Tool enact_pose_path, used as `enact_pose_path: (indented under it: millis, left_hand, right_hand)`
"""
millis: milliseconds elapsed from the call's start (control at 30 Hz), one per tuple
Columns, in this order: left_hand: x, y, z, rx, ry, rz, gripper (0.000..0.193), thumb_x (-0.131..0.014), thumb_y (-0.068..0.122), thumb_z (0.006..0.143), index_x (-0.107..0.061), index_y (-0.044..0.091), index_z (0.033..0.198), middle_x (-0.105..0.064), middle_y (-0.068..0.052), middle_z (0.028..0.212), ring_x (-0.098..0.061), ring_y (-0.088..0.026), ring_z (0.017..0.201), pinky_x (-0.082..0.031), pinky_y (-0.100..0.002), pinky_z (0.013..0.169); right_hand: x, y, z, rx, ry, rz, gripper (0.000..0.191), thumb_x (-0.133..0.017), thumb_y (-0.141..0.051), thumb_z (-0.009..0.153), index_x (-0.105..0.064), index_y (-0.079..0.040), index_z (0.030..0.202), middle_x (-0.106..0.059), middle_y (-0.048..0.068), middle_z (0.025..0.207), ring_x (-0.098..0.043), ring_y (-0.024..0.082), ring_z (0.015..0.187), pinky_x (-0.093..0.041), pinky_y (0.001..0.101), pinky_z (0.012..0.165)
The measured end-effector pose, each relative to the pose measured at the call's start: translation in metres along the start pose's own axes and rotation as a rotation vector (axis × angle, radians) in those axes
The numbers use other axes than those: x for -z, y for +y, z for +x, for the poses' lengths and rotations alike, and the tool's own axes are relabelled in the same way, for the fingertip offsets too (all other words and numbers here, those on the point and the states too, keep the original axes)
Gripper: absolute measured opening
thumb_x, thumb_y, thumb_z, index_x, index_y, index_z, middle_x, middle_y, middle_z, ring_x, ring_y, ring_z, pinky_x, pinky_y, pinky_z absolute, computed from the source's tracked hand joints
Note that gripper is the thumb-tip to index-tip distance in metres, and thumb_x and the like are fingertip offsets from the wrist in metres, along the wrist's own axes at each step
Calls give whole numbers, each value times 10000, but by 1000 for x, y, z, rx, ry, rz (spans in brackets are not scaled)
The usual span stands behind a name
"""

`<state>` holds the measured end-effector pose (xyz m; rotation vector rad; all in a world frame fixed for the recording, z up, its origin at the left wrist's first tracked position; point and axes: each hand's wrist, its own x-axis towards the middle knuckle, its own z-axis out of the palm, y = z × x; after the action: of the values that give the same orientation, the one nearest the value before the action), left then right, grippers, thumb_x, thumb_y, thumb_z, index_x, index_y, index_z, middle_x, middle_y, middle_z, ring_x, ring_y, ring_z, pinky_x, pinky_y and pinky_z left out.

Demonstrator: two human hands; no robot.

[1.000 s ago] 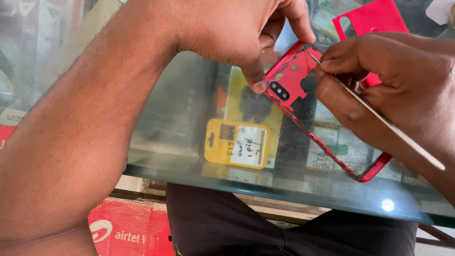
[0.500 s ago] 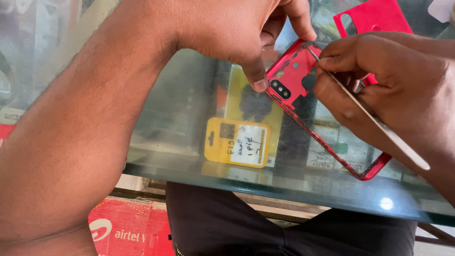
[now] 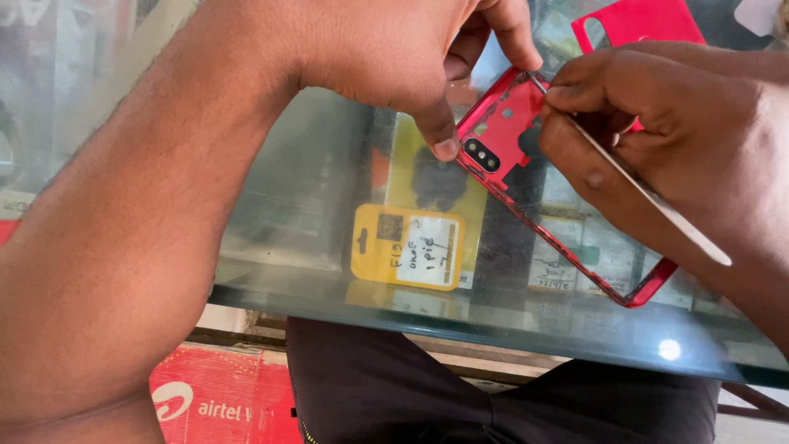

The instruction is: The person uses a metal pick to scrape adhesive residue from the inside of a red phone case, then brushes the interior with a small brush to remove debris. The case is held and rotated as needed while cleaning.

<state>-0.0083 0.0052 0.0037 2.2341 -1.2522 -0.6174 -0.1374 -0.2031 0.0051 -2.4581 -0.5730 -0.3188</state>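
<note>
Hands — two; one red frame

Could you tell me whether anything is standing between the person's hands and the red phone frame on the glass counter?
Nothing visible does. The left hand already pins the red phone frame at its camera end, and the right hand holds a thin metal tool with its tip at the frame's top edge.

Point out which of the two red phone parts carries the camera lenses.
It is the red phone frame held by both hands on the glass counter, with a dark twin-lens camera strip near the left thumb. The flat red back cover behind shows only an empty cutout.
</note>
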Motion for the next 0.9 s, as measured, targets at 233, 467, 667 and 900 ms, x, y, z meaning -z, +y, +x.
enact_pose_path:
  millis: [233, 467, 667, 900]
  left_hand:
    - [1, 2, 0, 53, -3, -27, 742, -960, 182, 512, -717, 134, 1213, -629, 37, 738, -642, -82, 646, -491, -281, 573]
    - [1, 0, 0, 63, -20, -39, 736, -963, 189, 542, -705, 131, 1229, -631, 19, 727, -624, -95, 630, -476, -293, 559]
    - [-1, -2, 1, -20, 4, -43, 806, -984, 178, 486, -696, 100, 1235, -626, 15, 744, -632, -96, 647, -493, -283, 576]
    - [-3, -5, 2, -23, 19, -63, 793, -983, 165, 485, -694, 94, 1220, -623, 7, 725, -637, -97, 653, -490, -282, 586]
  right_hand:
    - [4, -5, 2, -120, -38, 62, 81, -744, 3, 935, -685, 46, 973, -736, 138, 999, -724, 177, 880, -578, 303, 806]
    - [6, -7, 1, -175, -86, 59, 104, -753, -39, 917, -727, 33, 990, -747, 121, 925, -723, 168, 811, -567, 289, 744]
    - [7, -7, 3, -119, -106, 19, 107, -757, -31, 913, -736, 37, 993, -747, 130, 943, -721, 171, 816, -561, 290, 745]
    - [3, -10, 4, -120, -57, 39, 101, -774, -13, 917, -730, 45, 988, -747, 146, 955, -720, 171, 775, -561, 279, 676]
